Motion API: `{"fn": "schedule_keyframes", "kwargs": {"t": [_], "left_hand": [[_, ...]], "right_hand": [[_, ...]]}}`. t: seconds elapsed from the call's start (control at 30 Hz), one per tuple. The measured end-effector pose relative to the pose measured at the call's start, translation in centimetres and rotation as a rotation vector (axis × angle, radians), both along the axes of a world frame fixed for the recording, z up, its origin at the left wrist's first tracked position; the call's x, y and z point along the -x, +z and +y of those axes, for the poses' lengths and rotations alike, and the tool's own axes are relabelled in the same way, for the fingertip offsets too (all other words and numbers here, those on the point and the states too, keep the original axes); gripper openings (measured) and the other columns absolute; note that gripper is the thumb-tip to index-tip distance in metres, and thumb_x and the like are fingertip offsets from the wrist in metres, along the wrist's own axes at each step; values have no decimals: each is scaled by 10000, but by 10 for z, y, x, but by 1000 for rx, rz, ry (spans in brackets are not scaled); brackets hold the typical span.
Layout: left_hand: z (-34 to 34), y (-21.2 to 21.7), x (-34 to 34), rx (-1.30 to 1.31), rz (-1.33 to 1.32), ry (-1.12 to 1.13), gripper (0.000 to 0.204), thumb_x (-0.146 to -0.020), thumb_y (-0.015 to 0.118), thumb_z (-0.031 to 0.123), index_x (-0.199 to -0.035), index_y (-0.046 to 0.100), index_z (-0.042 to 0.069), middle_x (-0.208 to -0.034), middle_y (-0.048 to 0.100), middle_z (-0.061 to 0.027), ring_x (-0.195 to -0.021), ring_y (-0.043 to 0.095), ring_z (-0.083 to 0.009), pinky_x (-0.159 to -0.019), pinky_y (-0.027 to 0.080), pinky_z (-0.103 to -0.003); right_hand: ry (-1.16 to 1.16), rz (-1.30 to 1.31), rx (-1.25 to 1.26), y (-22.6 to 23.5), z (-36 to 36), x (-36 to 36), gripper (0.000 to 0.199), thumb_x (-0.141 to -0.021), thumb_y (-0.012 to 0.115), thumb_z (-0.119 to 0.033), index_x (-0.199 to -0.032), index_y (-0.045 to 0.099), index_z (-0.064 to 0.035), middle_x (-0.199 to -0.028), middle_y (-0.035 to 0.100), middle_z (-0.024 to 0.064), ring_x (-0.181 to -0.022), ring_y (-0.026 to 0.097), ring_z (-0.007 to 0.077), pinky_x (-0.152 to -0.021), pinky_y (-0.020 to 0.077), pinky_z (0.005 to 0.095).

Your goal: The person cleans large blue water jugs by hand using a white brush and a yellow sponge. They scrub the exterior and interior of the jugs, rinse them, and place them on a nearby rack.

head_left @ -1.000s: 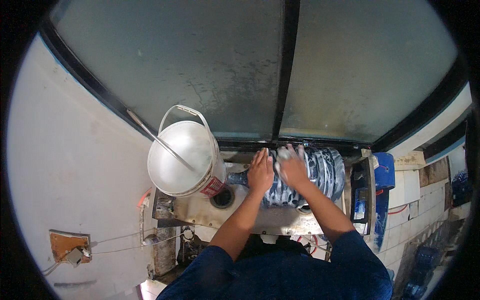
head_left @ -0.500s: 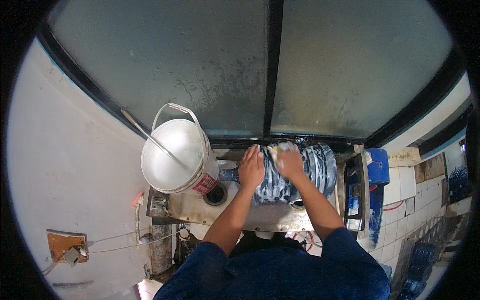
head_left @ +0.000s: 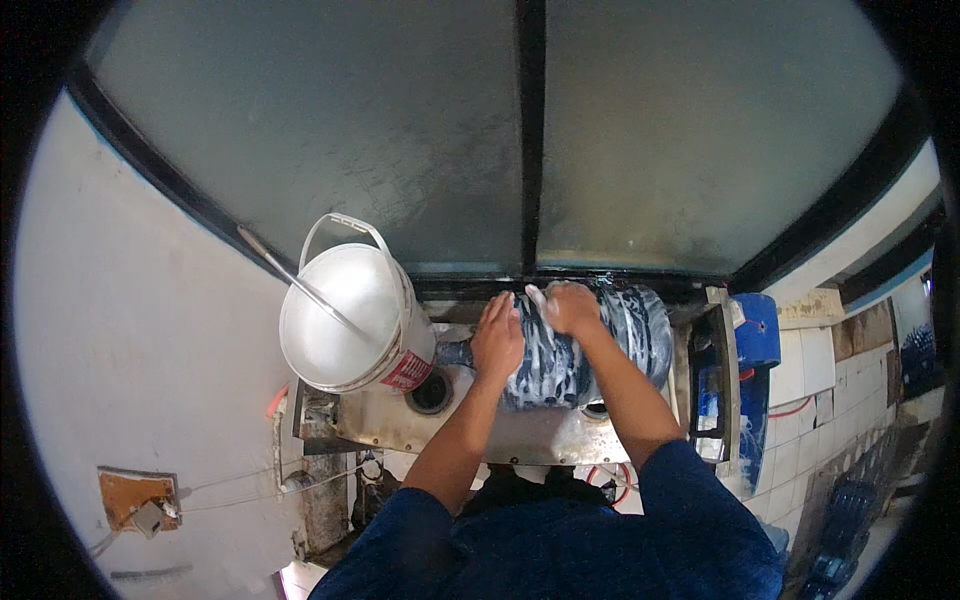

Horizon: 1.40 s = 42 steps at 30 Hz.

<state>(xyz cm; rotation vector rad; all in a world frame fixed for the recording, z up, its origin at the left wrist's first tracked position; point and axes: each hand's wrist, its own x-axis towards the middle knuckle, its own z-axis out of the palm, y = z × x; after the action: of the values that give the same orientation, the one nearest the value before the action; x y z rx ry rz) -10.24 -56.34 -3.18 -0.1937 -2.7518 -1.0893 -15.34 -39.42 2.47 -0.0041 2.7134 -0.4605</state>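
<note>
At frame centre, I am pressing my left hand (head_left: 497, 340) flat, fingers together, on the soapy blue water jug (head_left: 580, 350) lying on its side across the metal sink (head_left: 400, 430). My right hand (head_left: 570, 305) is curling closed over the jug's upper side. At centre left, a white bucket (head_left: 345, 320) is standing beside the jug's neck.
</note>
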Motion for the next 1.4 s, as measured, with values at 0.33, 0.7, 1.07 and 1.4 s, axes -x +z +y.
{"fn": "schedule_keyframes", "kwargs": {"t": [0.33,0.7,1.07,1.4], "left_hand": [[6,1,-2,28,-17,-34,445,-1050,458,230,-1447,557,55,-1535,516,-123,-1430,457,-343,-1165,392,-432],[14,0,38,81,-205,37,574,-969,605,393,-1446,563,76,-1544,509,-133,-1364,524,-378,-1126,433,-463],[19,-6,44,75,-107,6,538,-965,592,351,-1416,587,58,-1476,567,-183,-1301,580,-395,-1097,460,-466],[21,-2,60,123,-167,-43,497,-966,600,333,-1372,614,48,-1402,614,-208,-1249,607,-414,-1051,486,-477]], "right_hand": [[-112,294,-291,-34,93,-11,522,-914,569,-306,-1359,616,-36,-1572,431,237,-1520,297,407,-1177,189,705],[161,758,-104,-100,96,-186,621,-940,591,-243,-1510,484,-21,-1574,454,199,-1508,357,366,-1238,195,629],[-144,44,-166,-39,161,7,506,-923,567,-436,-1232,695,-56,-1454,593,129,-1413,473,368,-1209,245,598],[-310,1009,46,-191,145,-230,504,-956,570,-199,-1434,559,-43,-1481,538,221,-1444,427,440,-1220,277,577]]}}
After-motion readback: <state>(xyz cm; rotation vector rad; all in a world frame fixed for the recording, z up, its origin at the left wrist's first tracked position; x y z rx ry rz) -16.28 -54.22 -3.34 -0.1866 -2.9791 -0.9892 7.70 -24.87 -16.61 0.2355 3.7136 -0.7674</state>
